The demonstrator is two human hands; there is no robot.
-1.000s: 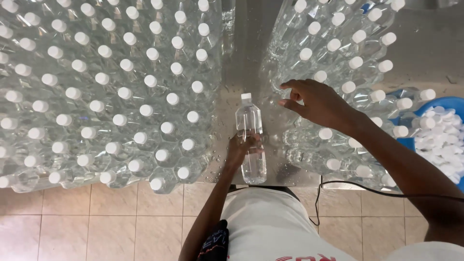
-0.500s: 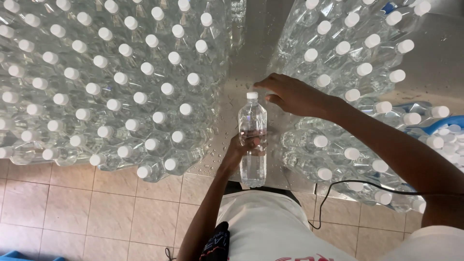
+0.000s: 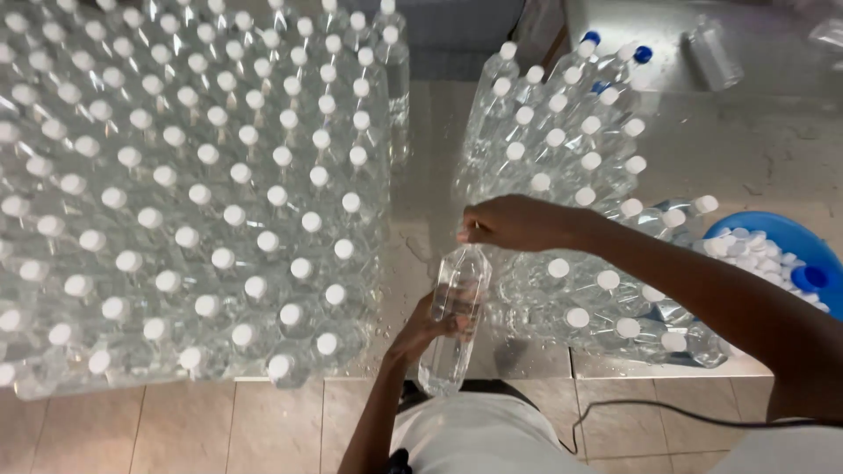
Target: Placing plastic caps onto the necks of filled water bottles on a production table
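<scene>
L hand [image 3: 430, 326] fingers grip clear bottle [image 3: 452, 320], R hand [image 3: 514, 221] fingers pinch its top, prob. cap, capped bottles [image 3: 189, 189] both sides, blue tub [image 3: 795, 241] right

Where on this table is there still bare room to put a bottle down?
A bare strip of metal table runs between the big block of capped bottles and the smaller cluster. More bare metal lies beyond that cluster. Crowded: both bottle groups and the blue tub of caps.
</scene>
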